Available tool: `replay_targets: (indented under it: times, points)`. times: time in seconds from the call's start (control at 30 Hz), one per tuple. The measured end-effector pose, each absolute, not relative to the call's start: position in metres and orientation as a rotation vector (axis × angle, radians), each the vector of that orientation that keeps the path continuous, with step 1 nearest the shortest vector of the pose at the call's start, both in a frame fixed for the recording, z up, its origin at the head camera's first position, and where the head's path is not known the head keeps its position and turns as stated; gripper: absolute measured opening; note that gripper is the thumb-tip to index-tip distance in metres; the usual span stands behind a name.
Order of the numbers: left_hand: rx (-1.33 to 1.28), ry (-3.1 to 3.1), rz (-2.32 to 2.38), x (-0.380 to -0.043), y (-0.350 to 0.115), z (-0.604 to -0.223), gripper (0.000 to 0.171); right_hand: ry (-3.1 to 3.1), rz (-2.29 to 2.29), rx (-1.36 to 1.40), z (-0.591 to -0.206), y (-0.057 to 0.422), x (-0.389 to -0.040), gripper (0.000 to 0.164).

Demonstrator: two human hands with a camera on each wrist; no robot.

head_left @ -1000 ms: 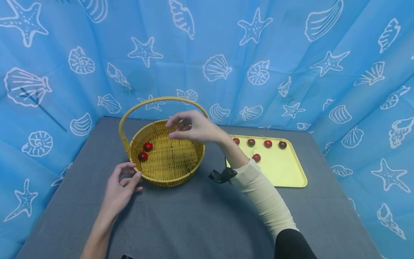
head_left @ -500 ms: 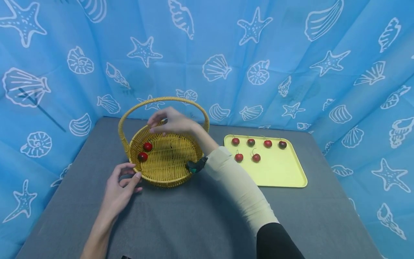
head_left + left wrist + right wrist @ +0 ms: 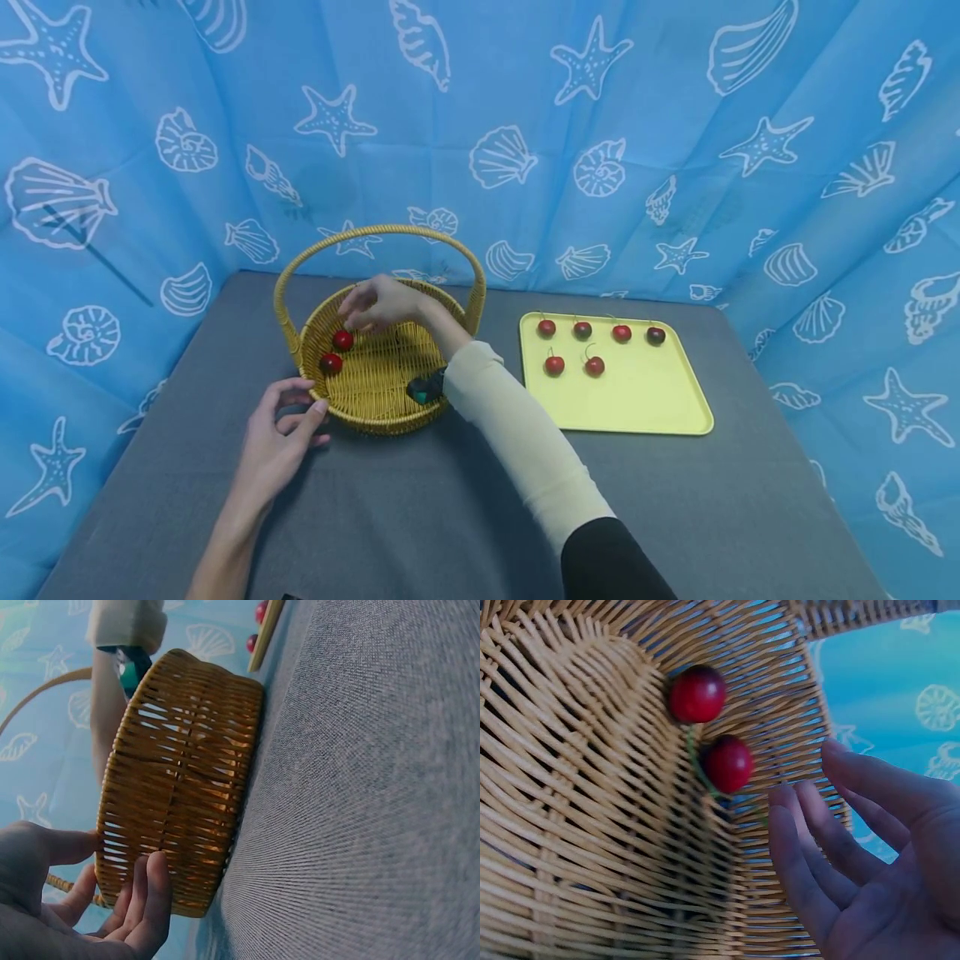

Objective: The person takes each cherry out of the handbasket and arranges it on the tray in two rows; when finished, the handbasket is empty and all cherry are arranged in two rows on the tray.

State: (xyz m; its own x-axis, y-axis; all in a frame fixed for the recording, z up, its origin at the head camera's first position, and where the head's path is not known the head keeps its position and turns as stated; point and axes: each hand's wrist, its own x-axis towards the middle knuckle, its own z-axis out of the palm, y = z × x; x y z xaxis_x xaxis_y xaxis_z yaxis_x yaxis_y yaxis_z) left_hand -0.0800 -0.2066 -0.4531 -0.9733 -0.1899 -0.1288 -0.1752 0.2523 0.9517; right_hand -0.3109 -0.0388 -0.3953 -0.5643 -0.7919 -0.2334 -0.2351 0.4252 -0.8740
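A yellow wicker basket (image 3: 390, 400) with a tall arched handle stands on the left half of the table. Two dark red cherries (image 3: 342, 340) lie inside it, against its left wall; a green stem shows beside them in the right wrist view. My left hand (image 3: 281, 433) holds the basket's rim at the near left, thumb at the edge and fingers along the outer wall. Over the basket's inside, below the handle, my right hand (image 3: 386, 302) hangs with bent, parted fingers. Nothing shows between its thumb and fingers, and its fingertips (image 3: 784, 796) are close to the cherries.
A yellow tray (image 3: 637, 408) lies right of the basket, with several stemmed cherries (image 3: 595, 367) in two rows toward its back. Grey cloth (image 3: 450, 517) covers the table. A blue curtain (image 3: 525, 108) with white shells and starfish hangs behind and at both sides.
My right hand has moved left across the basket, then lower toward the two cherries, uncovering the tray's left end. My left hand has stayed at the rim.
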Motion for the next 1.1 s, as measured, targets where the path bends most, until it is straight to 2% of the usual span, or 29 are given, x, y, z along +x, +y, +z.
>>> replay_targets:
  times: [0.23, 0.43, 0.83, 1.1]
  points:
    - [0.375, -2.482, -1.887, -0.08, -0.206, -0.453, 0.052, 1.988, -1.104, -0.721, -0.414, -0.042, -0.307, 0.035]
    - [0.364, -2.477, -1.898, -0.079, -0.207, -0.453, 0.052, 1.938, -1.066, -0.669, -0.419, -0.047, -0.302, 0.043]
    - [0.394, -2.496, -1.873, -0.079, -0.206, -0.453, 0.052, 2.032, -0.89, -0.864, -0.425, -0.043, -0.303, 0.037]
    - [0.415, -2.505, -1.865, -0.081, -0.206, -0.454, 0.053, 2.037, -1.006, -0.84, -0.421, -0.037, -0.303, 0.033]
